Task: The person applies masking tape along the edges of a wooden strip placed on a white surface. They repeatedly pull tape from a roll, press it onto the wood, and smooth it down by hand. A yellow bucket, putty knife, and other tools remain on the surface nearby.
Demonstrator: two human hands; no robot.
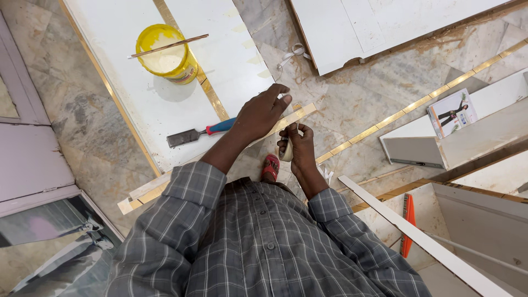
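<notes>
The white panel [165, 104] on the floor already carries 1 gold strip [212, 96] glued down its middle. Your left hand [261, 113] pinches the loose gold strip [291, 117] at the panel's lower edge, unfixed; your right hand [297, 146] grips a tape roll [286, 151].

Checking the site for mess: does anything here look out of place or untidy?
Mostly orderly. Brownish dust or glue residue smears the marble floor beside the upper white panel, and a curled tape scrap lies loose nearby.
</notes>
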